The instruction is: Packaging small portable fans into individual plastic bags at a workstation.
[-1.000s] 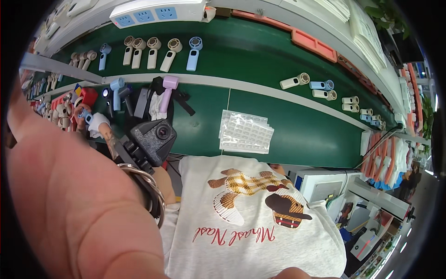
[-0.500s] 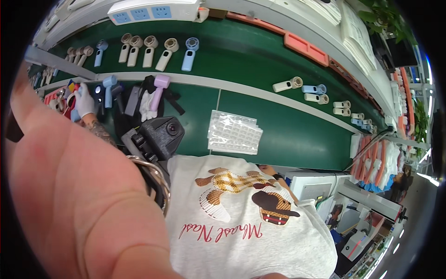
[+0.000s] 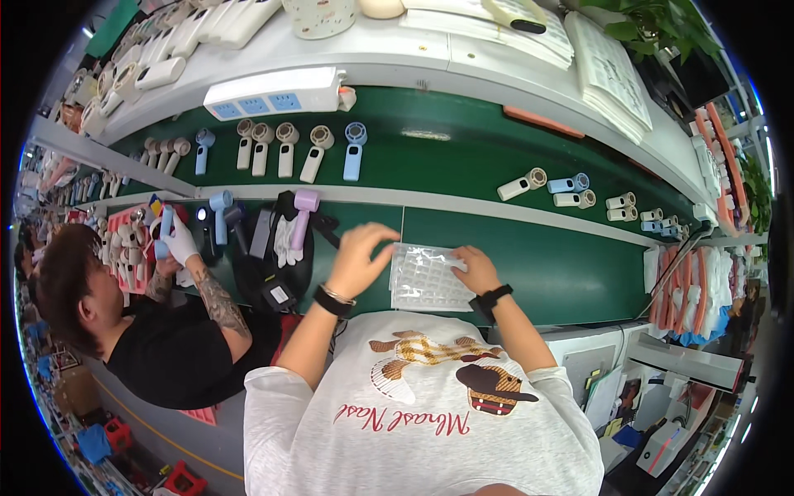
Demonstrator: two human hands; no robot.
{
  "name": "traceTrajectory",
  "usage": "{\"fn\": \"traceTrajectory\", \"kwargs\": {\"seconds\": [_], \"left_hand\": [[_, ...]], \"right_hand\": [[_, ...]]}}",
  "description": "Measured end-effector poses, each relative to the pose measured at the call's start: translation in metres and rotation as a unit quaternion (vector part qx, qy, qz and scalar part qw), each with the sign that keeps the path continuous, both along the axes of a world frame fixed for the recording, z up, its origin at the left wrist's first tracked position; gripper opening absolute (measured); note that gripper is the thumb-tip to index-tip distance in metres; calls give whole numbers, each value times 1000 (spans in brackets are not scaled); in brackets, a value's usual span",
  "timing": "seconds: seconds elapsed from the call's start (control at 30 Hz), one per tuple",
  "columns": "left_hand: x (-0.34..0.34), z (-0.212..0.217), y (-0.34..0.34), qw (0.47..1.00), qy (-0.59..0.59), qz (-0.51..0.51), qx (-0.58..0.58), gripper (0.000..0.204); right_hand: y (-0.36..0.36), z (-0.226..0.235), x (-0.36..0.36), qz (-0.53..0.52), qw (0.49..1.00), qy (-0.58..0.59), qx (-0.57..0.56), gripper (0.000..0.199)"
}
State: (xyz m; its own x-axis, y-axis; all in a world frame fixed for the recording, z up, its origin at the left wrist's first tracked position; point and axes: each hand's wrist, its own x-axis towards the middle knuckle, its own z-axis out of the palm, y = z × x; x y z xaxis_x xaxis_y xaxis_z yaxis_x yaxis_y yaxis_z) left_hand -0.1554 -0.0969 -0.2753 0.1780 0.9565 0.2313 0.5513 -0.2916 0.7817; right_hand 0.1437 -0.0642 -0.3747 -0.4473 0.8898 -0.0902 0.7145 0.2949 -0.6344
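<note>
A thin stack of clear plastic sheets with rows of small pale compartments (image 3: 423, 289) lies on the green bench in front of me. My left hand (image 3: 362, 255) is at the stack's upper left corner, its fingers stretched out and thumb apart, with nothing in its grasp. At the upper right corner, my right hand (image 3: 475, 271) has its thumb and fingers on the stack's edge. A black band circles each wrist, and a metal bangle sits on the left one.
Handheld fans (image 3: 354, 151) in blue and beige line the green ledge. Left of my hands lie a purple fan (image 3: 304, 213) and pale gloves (image 3: 289, 240). A co-worker's gloved hand (image 3: 179, 240) holds a blue fan. A white power strip (image 3: 277, 93) hangs under the shelf.
My left hand, large across the view's left side before, has come to the sheets. My right hand, mostly hidden behind my shirt, now shows on them. The view has shifted, revealing the co-worker.
</note>
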Motion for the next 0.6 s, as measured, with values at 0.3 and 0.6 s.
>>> {"fn": "traceTrajectory", "kwargs": {"seconds": [0.3,0.6], "left_hand": [[40,-142,-24,993,24,96,-64,35],[45,-131,-24,944,-245,31,-217,23]], "right_hand": [[8,-43,-31,24,997,12,-71,21],[-15,27,-38,-40,967,165,-191,14]]}}
